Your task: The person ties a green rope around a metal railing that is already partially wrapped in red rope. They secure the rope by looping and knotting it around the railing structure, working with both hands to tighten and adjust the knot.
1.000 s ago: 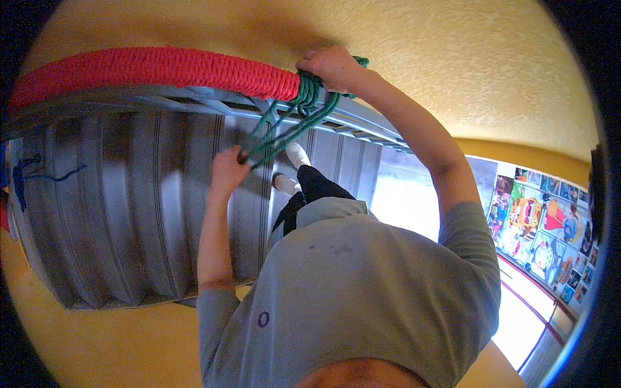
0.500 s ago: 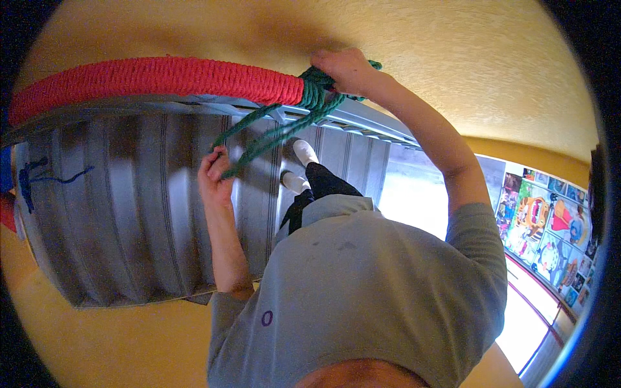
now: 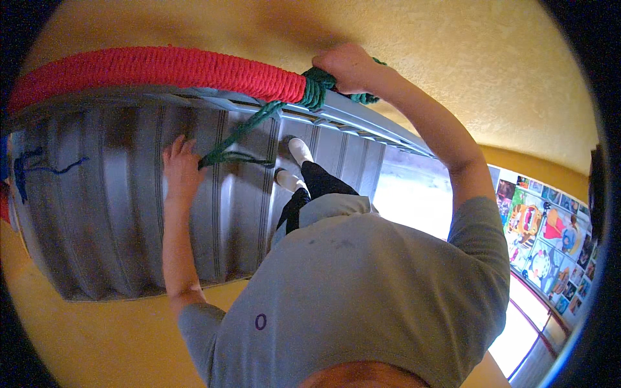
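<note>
A handrail runs across the top, its left stretch wound tightly in red rope [image 3: 162, 68]. Just right of the red, green rope [image 3: 314, 87] is coiled around the rail. My right hand [image 3: 349, 68] is closed over the rail at the green rope; its fingertips are hidden, and more green rope shows under the wrist. A doubled green strand hangs from the coils down to my left hand [image 3: 183, 168], which grips it by the thumb side with the fingertips partly raised. The end of the strand trails to the right, above my shoes.
Grey stairs [image 3: 142, 213] descend below the rail, and my feet in white shoes [image 3: 299, 150] stand on them. Blue rope [image 3: 29, 169] lies or hangs at the far left. A yellow wall [image 3: 479, 84] borders the rail. Colourful pictures [image 3: 543, 233] cover a panel at right, near bright light.
My left hand has moved left, drawing the green strand out; the wide loop has narrowed, and a trailing end now shows. My right hand stays at the rail.
</note>
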A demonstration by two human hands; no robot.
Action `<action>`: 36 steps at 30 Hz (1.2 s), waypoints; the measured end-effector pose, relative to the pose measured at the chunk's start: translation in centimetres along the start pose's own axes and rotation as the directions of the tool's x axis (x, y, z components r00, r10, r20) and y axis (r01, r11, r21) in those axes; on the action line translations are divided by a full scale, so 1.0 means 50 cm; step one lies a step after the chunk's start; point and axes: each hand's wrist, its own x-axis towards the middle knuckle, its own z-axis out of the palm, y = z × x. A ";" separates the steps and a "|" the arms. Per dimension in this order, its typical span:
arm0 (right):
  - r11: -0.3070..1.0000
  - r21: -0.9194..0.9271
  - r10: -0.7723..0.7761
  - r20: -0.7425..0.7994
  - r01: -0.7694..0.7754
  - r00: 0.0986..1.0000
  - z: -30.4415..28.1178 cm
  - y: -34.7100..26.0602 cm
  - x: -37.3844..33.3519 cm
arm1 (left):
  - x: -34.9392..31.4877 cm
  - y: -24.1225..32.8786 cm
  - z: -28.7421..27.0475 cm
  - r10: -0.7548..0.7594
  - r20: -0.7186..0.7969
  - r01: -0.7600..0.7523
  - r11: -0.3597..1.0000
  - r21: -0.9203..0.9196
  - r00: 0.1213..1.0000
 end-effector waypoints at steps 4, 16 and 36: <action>0.973 0.194 0.123 0.011 -0.123 0.992 0.010 0.016 -0.034 | -0.028 0.056 0.047 -0.353 0.458 0.578 0.463 -0.672 0.816; 0.599 0.735 0.451 0.020 -0.319 0.892 0.041 0.020 -0.106 | 0.296 0.375 0.166 -0.551 0.571 -0.293 -0.824 -0.485 0.609; 0.049 0.993 0.998 -0.045 0.110 -0.044 0.180 -0.009 -0.451 | 0.407 0.293 0.196 0.069 0.118 0.050 -0.987 0.155 0.991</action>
